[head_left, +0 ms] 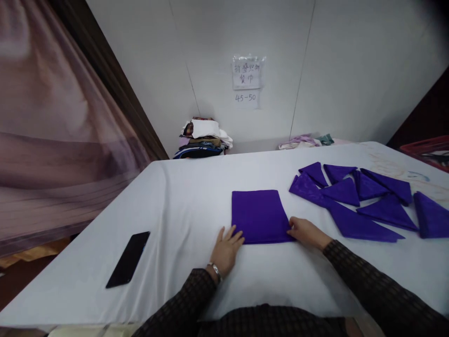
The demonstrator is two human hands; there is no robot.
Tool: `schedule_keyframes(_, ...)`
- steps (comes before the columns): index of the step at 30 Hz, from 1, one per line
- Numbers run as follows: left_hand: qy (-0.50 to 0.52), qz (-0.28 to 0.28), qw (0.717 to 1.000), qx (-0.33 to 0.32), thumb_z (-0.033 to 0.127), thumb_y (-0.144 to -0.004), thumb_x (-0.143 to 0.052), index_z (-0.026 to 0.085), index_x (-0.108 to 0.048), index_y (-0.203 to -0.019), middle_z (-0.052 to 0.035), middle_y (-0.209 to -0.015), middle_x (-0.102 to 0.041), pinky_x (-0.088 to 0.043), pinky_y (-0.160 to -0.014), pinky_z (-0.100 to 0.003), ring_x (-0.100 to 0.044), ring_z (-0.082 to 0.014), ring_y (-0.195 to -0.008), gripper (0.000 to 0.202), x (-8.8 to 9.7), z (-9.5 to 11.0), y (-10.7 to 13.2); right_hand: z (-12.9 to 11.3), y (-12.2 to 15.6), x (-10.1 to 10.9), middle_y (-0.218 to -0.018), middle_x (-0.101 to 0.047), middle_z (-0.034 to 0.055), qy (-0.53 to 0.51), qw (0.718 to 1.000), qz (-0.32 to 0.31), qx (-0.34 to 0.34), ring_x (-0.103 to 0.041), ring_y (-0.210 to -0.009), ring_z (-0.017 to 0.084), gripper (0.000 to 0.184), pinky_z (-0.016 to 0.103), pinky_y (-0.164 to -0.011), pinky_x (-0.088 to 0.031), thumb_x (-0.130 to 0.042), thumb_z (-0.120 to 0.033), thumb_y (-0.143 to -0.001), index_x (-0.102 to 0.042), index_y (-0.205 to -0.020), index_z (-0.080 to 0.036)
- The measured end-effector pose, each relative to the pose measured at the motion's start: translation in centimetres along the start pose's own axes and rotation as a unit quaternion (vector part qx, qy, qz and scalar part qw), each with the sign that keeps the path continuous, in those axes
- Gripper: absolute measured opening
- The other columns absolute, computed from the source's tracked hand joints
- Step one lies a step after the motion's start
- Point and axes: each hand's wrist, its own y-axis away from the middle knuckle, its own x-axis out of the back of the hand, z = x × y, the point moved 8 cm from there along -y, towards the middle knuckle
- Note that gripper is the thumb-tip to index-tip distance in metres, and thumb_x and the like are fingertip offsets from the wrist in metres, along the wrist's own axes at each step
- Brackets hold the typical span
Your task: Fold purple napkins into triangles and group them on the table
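A purple cloth, folded into a rectangle, lies flat on the white-covered table in front of me. My left hand rests flat at its near left corner, fingers spread and touching the edge. My right hand is at the near right corner, fingers curled and pinching the cloth's edge. A watch shows on my left wrist. Both arms wear dark checked sleeves.
Several purple cloths folded into triangles lie spread at the right. A black phone lies at the near left. A stack of folded clothes sits against the far wall under a paper sign. A red crate is at far right.
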Motion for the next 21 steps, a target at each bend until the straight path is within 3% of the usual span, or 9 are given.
schedule_keyframes(3,-0.02,0.016,0.997,0.067,0.008,-0.082,-0.039,0.027,-0.06,-0.118,-0.0024,-0.132,-0.054,-0.025,-0.108,-0.052,-0.036,-0.0236,-0.131,0.045,1.5,-2.7,0.3,-1.2,2.3,-0.8,-0.077,-0.068,0.0041,-0.037,0.999,-0.016,0.021,-0.061,-0.07,0.019,0.017,0.026,-0.058,-0.037,-0.055,-0.036,-0.078,-0.06,-0.081,-0.021)
schedule_keyframes(7,-0.005,0.021,0.999,0.031,0.01,-0.083,-0.039,0.024,-0.054,-0.124,-0.0043,-0.135,-0.051,-0.027,-0.108,-0.046,-0.038,-0.0208,-0.129,0.047,1.4,-1.1,0.3,-0.6,1.8,1.5,-0.08,-0.068,0.0063,-0.03,0.998,0.053,0.027,-0.062,-0.073,0.021,0.024,0.028,-0.062,-0.041,-0.046,-0.038,-0.083,-0.062,-0.086,-0.02)
schedule_keyframes(11,0.006,0.029,1.0,0.009,0.01,-0.082,-0.041,0.025,-0.054,-0.125,-0.0037,-0.134,-0.051,-0.029,-0.107,-0.043,-0.043,-0.0201,-0.123,0.047,0.9,0.4,-0.3,0.0,-2.1,4.1,-0.103,-0.067,0.0097,-0.032,0.99,0.124,0.064,-0.061,-0.092,0.02,0.031,0.029,-0.079,-0.045,-0.042,-0.03,-0.085,-0.061,-0.105,-0.016)
schedule_keyframes(15,-0.014,0.023,0.999,0.028,0.008,-0.083,-0.038,0.025,-0.057,-0.122,-0.0044,-0.127,-0.057,-0.038,-0.097,-0.043,-0.049,-0.0222,-0.113,0.046,0.7,-0.1,-1.1,-0.8,-7.0,4.7,-0.13,-0.054,0.0116,0.043,0.987,0.131,0.077,-0.048,-0.12,0.02,0.043,0.03,-0.099,-0.035,-0.04,-0.017,-0.083,-0.052,-0.124,-0.012)
schedule_keyframes(21,-0.026,0.021,0.999,0.023,0.01,-0.085,-0.039,0.028,-0.061,-0.116,-0.0009,-0.122,-0.06,-0.042,-0.09,-0.039,-0.05,-0.0208,-0.108,0.042,0.1,-0.5,-1.6,-2.1,-11.4,4.4,-0.123,-0.056,0.0184,0.076,0.991,0.083,0.071,-0.05,-0.116,0.027,0.042,0.035,-0.096,-0.036,-0.052,-0.017,-0.078,-0.057,-0.119,-0.009)
